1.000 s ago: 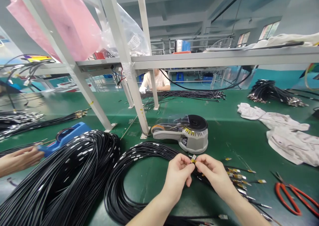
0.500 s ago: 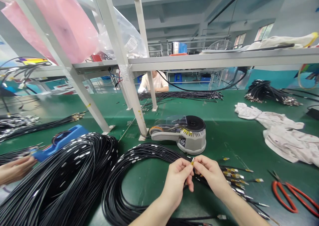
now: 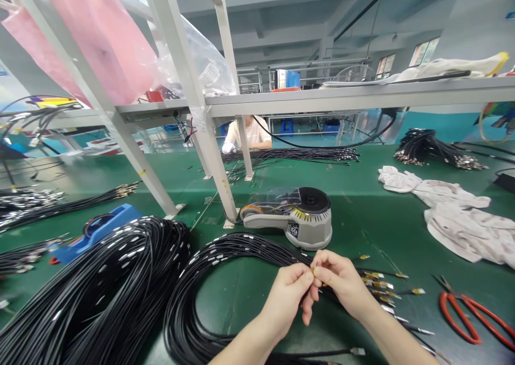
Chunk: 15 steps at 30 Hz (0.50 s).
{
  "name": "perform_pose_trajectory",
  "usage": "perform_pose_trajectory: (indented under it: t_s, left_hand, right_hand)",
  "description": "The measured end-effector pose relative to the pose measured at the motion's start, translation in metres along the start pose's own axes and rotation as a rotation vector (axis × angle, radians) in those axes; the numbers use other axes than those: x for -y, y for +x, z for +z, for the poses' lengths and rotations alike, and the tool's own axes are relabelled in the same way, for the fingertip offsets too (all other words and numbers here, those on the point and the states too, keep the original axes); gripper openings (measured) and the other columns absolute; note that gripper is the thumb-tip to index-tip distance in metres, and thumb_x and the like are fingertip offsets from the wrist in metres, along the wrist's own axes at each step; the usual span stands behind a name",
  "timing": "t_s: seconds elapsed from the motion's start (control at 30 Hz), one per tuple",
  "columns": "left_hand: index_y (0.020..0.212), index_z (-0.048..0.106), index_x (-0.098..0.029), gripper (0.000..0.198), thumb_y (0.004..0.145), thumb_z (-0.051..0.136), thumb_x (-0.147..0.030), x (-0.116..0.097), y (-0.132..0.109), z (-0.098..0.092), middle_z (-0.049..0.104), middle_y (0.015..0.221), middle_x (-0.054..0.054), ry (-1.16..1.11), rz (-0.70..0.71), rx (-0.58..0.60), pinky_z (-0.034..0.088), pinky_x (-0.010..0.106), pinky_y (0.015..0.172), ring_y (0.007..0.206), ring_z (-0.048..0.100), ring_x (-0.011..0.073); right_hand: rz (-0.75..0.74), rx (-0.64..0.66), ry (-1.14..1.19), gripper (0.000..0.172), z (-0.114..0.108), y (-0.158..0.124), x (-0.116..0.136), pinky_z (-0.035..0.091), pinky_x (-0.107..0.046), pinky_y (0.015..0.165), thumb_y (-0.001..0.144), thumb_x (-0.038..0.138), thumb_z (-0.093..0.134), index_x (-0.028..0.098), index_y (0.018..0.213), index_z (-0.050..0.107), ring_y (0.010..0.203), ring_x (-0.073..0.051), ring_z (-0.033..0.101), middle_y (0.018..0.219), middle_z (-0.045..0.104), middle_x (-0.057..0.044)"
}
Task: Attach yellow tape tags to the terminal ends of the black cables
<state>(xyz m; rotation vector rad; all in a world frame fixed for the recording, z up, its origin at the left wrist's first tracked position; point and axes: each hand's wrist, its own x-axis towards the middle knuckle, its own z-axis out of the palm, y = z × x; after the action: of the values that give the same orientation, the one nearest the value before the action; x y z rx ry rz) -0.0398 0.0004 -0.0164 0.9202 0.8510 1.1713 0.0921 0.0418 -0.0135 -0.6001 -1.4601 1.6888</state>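
My left hand (image 3: 290, 292) and my right hand (image 3: 340, 279) meet fingertip to fingertip over the black cable coil (image 3: 201, 279). Both are closed in a pinch around a small yellowish piece (image 3: 314, 272), mostly covered by the fingers. It looks like tape at a cable end, but the cable itself is largely hidden. To the right of my right hand fan out cable ends with yellow tape (image 3: 378, 283). Just beyond my hands stands a round grey tape dispenser (image 3: 309, 225) with a black top.
A larger cable bundle (image 3: 104, 279) and a blue tape holder (image 3: 94, 233) lie left. Red-handled scissors (image 3: 458, 311) and white gloves (image 3: 462, 220) are right. White posts (image 3: 201, 118) carry a shelf (image 3: 341, 99). A person (image 3: 249, 134) sits across the green table (image 3: 358, 193).
My fingertips have come closer together and slightly lower, covering more of the small piece. Another person's hand at the left edge, by the blue holder, has gone out of view.
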Motion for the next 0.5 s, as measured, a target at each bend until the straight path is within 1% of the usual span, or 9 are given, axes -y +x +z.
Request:
perform_pose_trajectory:
  t_s: [0.1, 0.17, 0.23, 0.27, 0.3, 0.33, 0.4, 0.43, 0.5]
  left_hand:
    - [0.065, 0.054, -0.012, 0.024, 0.077, 0.053, -0.033, -0.004, -0.001, -0.001, 0.050, 0.051, -0.001, 0.023, -0.040, 0.052, 0.030, 0.016, 0.027, 0.030, 0.035, 0.0039]
    - [0.066, 0.054, -0.012, 0.024, 0.077, 0.053, -0.033, -0.008, -0.002, 0.000, 0.050, 0.051, -0.001, 0.032, -0.064, 0.079, 0.030, 0.017, 0.028, 0.031, 0.035, 0.0046]
    - [0.066, 0.054, -0.013, 0.022, 0.076, 0.053, -0.033, -0.013, -0.002, -0.001, 0.050, 0.051, -0.002, 0.063, -0.064, 0.078, 0.033, 0.019, 0.032, 0.034, 0.038, 0.0063]
    - [0.065, 0.054, -0.013, 0.020, 0.075, 0.053, -0.031, -0.015, -0.002, -0.001, 0.051, 0.051, -0.001, 0.106, -0.036, 0.060, 0.036, 0.020, 0.037, 0.037, 0.042, 0.0075]
    - [0.064, 0.054, -0.014, 0.018, 0.073, 0.054, -0.028, -0.017, -0.001, -0.002, 0.053, 0.053, -0.001, 0.175, 0.012, 0.029, 0.039, 0.021, 0.043, 0.043, 0.045, 0.0087]
    - [0.062, 0.055, -0.014, 0.015, 0.072, 0.055, -0.025, -0.017, 0.000, -0.004, 0.055, 0.055, 0.000, 0.269, 0.073, -0.014, 0.040, 0.022, 0.050, 0.049, 0.048, 0.0097]
    - [0.061, 0.056, -0.014, 0.011, 0.070, 0.055, -0.020, -0.013, 0.003, -0.007, 0.057, 0.059, 0.001, 0.480, 0.171, -0.092, 0.039, 0.023, 0.057, 0.056, 0.048, 0.0105]
    - [0.062, 0.057, -0.015, 0.009, 0.069, 0.054, -0.019, -0.007, 0.005, -0.008, 0.057, 0.060, 0.000, 0.571, 0.182, -0.116, 0.038, 0.023, 0.056, 0.056, 0.047, 0.0104]
    - [0.067, 0.057, -0.016, 0.007, 0.069, 0.050, -0.017, 0.007, 0.008, -0.009, 0.057, 0.060, -0.001, 0.672, 0.118, -0.124, 0.035, 0.023, 0.050, 0.049, 0.044, 0.0096]
  right_hand:
    - [-0.031, 0.005, -0.072, 0.015, -0.001, -0.002, 0.006, 0.042, -0.026, 0.055, 0.080, 0.029, 0.059, 0.017, 0.073, 0.055, 0.051, -0.013, 0.058, 0.057, 0.056, 0.003]
    - [-0.036, 0.028, -0.137, 0.014, -0.006, -0.003, 0.009, 0.042, -0.026, 0.056, 0.080, 0.029, 0.059, 0.017, 0.074, 0.057, 0.053, -0.014, 0.057, 0.058, 0.058, 0.002]
    - [-0.019, 0.059, -0.191, 0.014, -0.013, -0.001, 0.009, 0.042, -0.027, 0.058, 0.079, 0.028, 0.060, 0.016, 0.073, 0.060, 0.056, -0.014, 0.056, 0.060, 0.060, 0.000]
    - [-0.007, 0.049, -0.203, 0.014, -0.017, 0.001, 0.008, 0.042, -0.026, 0.057, 0.078, 0.028, 0.061, 0.016, 0.072, 0.062, 0.056, -0.014, 0.055, 0.059, 0.060, 0.000]
    - [0.006, 0.011, -0.196, 0.014, -0.020, 0.005, 0.006, 0.041, -0.026, 0.057, 0.077, 0.028, 0.062, 0.015, 0.072, 0.063, 0.056, -0.014, 0.054, 0.058, 0.060, 0.000]
    - [0.015, -0.065, -0.166, 0.014, -0.022, 0.009, 0.004, 0.041, -0.025, 0.055, 0.075, 0.029, 0.064, 0.015, 0.073, 0.064, 0.054, -0.013, 0.052, 0.055, 0.059, 0.000]
    - [0.026, -0.263, -0.062, 0.018, -0.023, 0.022, 0.000, 0.039, -0.023, 0.051, 0.071, 0.031, 0.067, 0.014, 0.077, 0.065, 0.049, -0.011, 0.049, 0.050, 0.055, 0.002]
    - [0.031, -0.346, -0.008, 0.021, -0.022, 0.029, -0.001, 0.039, -0.022, 0.048, 0.069, 0.032, 0.068, 0.014, 0.079, 0.065, 0.046, -0.010, 0.047, 0.050, 0.054, 0.003]
    - [0.044, -0.447, 0.053, 0.024, -0.018, 0.047, -0.002, 0.038, -0.021, 0.043, 0.067, 0.034, 0.069, 0.013, 0.078, 0.064, 0.043, -0.009, 0.046, 0.052, 0.056, 0.002]
